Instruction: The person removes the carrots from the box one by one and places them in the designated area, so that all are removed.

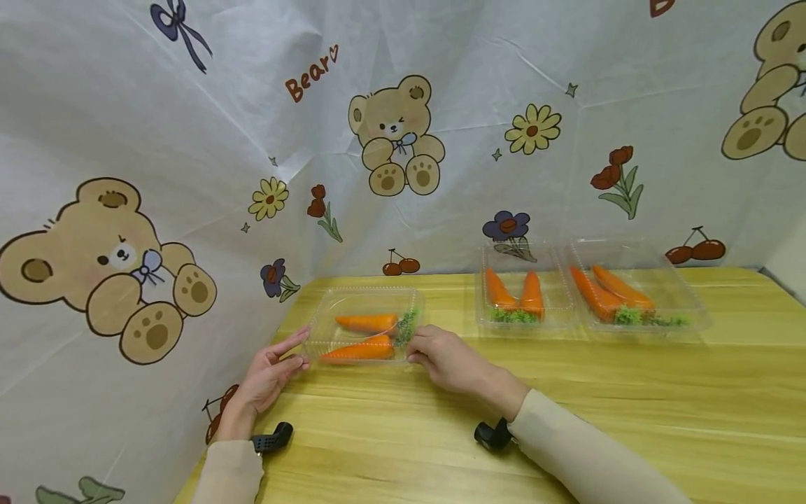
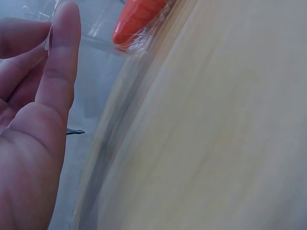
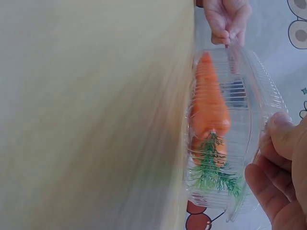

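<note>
A clear plastic clamshell box lies at the left of the wooden table, with two orange carrots inside, their green tops toward the right. My left hand is at the box's left end; in the left wrist view its thumb and a finger pinch the thin plastic edge. At the opposite end, my right hand pinches the rim between thumb and curled fingers. Seen from the right wrist, the leafy carrot tops press near the box's ribbed wall.
Two similar clear boxes stand side by side at the back right: one box and another box, each with two carrots and greenery. A white cloth printed with bears and flowers rises behind and left of the table.
</note>
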Available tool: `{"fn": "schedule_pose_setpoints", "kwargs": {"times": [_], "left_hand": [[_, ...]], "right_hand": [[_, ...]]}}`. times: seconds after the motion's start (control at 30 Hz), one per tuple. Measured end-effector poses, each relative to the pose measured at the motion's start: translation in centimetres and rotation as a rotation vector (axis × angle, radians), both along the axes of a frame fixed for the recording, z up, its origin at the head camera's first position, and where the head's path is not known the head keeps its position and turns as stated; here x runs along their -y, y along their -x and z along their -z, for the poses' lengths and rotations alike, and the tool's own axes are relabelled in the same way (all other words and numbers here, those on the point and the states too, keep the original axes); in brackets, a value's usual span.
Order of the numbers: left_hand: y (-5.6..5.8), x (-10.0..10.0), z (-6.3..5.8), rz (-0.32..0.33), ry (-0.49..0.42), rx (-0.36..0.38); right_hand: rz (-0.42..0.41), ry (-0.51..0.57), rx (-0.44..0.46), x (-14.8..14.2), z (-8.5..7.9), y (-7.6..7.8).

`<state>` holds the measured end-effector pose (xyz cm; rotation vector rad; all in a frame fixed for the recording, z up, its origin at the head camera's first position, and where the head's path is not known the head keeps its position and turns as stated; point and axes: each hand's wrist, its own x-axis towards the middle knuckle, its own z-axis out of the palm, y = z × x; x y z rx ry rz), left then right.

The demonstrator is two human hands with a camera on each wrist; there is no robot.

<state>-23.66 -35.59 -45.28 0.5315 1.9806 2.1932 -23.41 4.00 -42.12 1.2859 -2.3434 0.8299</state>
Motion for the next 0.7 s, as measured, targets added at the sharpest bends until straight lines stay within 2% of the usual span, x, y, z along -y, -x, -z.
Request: {"fn": "schedule_pose_setpoints", "kwargs": {"times": [0.37, 0.7], "left_hand": [[-0.10, 0.08, -0.02, 0.011, -0.015, 0.029], [-0.20, 0.06, -0.26, -0.019, -0.001, 0.059]], "right_hand": [[0.048, 0.019, 0.209, 0.37, -0.46, 0.30], [0.046, 0.073, 0.381, 0.47, -0.93, 0.32]]}}
